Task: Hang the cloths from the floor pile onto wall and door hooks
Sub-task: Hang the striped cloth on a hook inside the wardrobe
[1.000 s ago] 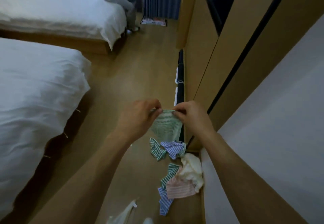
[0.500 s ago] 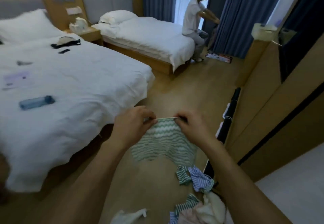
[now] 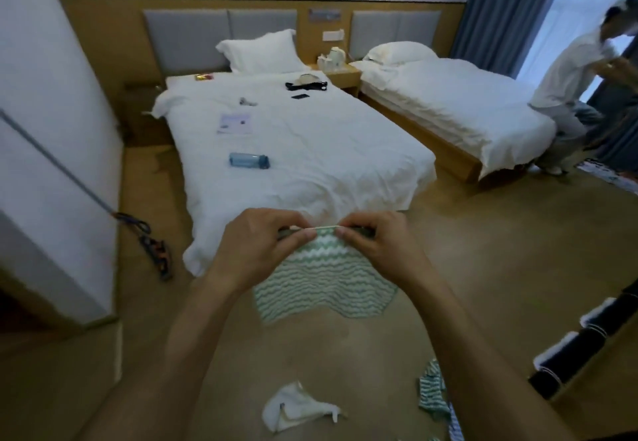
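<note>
Green-and-white zigzag cloth [image 3: 324, 288], hanging flat

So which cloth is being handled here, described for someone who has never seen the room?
Start at the near bed and drop to its foot, where the left hand and right hand meet. Both pinch the top edge of the green-and-white zigzag cloth, hanging in the air, unlike the white cloth on the floor.

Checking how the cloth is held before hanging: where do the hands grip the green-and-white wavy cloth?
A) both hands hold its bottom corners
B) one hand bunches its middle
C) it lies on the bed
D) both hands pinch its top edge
D: the left hand and right hand pinch the top edge of the green-and-white cloth, which hangs below them.
</note>
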Available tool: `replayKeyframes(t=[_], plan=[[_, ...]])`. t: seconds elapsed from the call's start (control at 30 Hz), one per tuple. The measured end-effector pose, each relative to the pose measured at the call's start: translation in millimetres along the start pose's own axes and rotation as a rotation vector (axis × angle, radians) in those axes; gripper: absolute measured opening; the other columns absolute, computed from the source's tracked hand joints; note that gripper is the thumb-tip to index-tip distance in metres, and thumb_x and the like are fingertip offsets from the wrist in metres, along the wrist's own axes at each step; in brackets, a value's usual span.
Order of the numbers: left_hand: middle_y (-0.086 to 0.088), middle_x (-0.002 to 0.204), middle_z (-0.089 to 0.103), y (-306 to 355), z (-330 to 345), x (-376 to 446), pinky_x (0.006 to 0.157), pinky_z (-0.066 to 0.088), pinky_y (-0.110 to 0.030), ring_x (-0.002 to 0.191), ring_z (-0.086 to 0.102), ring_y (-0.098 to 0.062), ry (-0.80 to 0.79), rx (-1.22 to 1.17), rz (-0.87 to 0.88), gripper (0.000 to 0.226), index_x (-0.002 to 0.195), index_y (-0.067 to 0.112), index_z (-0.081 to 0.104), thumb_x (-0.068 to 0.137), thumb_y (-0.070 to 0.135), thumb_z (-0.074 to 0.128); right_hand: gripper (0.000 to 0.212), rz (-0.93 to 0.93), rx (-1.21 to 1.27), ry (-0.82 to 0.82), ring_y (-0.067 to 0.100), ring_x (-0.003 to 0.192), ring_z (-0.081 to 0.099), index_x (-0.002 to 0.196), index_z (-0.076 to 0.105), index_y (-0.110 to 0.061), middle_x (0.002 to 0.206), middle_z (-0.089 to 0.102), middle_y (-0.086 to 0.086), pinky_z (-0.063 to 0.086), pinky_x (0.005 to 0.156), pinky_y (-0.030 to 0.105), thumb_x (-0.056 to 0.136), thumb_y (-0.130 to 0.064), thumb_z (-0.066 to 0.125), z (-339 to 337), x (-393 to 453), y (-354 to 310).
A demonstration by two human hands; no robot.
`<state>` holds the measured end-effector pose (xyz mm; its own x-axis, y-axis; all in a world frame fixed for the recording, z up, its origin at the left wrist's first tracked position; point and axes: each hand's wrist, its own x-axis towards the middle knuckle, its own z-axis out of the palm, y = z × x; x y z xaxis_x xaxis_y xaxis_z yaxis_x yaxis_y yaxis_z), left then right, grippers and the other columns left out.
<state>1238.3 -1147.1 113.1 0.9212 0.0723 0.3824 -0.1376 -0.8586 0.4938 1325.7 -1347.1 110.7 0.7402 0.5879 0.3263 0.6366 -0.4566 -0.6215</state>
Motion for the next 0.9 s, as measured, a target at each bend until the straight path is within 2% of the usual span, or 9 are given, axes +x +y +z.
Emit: replayKeyframes(t=[0.1, 0.3, 0.43, 0.67, 0.8, 0.9], plan=[[0.016, 0.085, 0.072, -19, -31, -21, 0.069, 0.049, -0.022, 0.077, 0.064, 0.0, 0.016, -0.017, -0.036, 0.022, 0.092, 0.031, 0.075, 0.089, 0.049, 0.061, 0.009, -0.057, 0.028, -0.041, -0.007, 0.071, 0.061, 0.085, 0.074, -0.027, 0.07, 0.066, -0.021, 0.042, 0.063, 0.005, 0.088, -0.028, 0.066, 25, 16, -30], [0.009, 0.08, 0.065, -64, -108, -73, 0.064, 0.049, -0.033, 0.072, 0.057, -0.005, 0.204, 0.07, -0.115, 0.013, 0.086, 0.02, 0.075, 0.089, 0.031, 0.067, 0.01, -0.173, 0.052, -0.063, -0.005, 0.075, 0.062, 0.083, 0.074, -0.027, 0.073, 0.066, -0.021, 0.04, 0.066, 0.003, 0.089, -0.026, 0.066, 89, 47, -117], [0.006, 0.087, 0.065, -96, -167, -108, 0.072, 0.052, -0.03, 0.078, 0.06, -0.006, 0.273, 0.026, -0.176, 0.01, 0.087, 0.015, 0.075, 0.088, 0.023, 0.069, 0.012, -0.231, 0.097, -0.027, 0.0, 0.075, 0.064, 0.085, 0.076, -0.022, 0.078, 0.071, -0.012, 0.048, 0.073, 0.014, 0.089, -0.025, 0.065, 135, 57, -185], [0.015, 0.08, 0.068, -157, -256, -180, 0.072, 0.051, -0.024, 0.078, 0.062, 0.001, 0.367, 0.021, -0.317, 0.011, 0.086, 0.026, 0.071, 0.092, 0.022, 0.063, 0.013, -0.327, 0.13, -0.079, 0.001, 0.079, 0.062, 0.09, 0.075, -0.023, 0.082, 0.07, -0.013, 0.052, 0.076, 0.021, 0.09, -0.028, 0.063, 217, 73, -296], [0.011, 0.076, 0.066, -188, -306, -220, 0.066, 0.048, -0.026, 0.074, 0.06, 0.0, 0.42, 0.106, -0.356, 0.012, 0.085, 0.023, 0.067, 0.094, 0.023, 0.06, 0.013, -0.394, 0.155, -0.097, -0.002, 0.077, 0.061, 0.088, 0.075, -0.024, 0.078, 0.067, -0.018, 0.049, 0.072, 0.016, 0.09, -0.03, 0.063, 264, 82, -356], [0.009, 0.074, 0.063, -208, -342, -251, 0.062, 0.047, -0.03, 0.072, 0.059, -0.006, 0.462, 0.178, -0.392, 0.014, 0.082, 0.023, 0.064, 0.094, 0.028, 0.059, 0.012, -0.448, 0.182, -0.122, -0.007, 0.073, 0.059, 0.088, 0.075, -0.026, 0.072, 0.061, -0.024, 0.04, 0.066, 0.007, 0.09, -0.03, 0.064, 296, 87, -398]])
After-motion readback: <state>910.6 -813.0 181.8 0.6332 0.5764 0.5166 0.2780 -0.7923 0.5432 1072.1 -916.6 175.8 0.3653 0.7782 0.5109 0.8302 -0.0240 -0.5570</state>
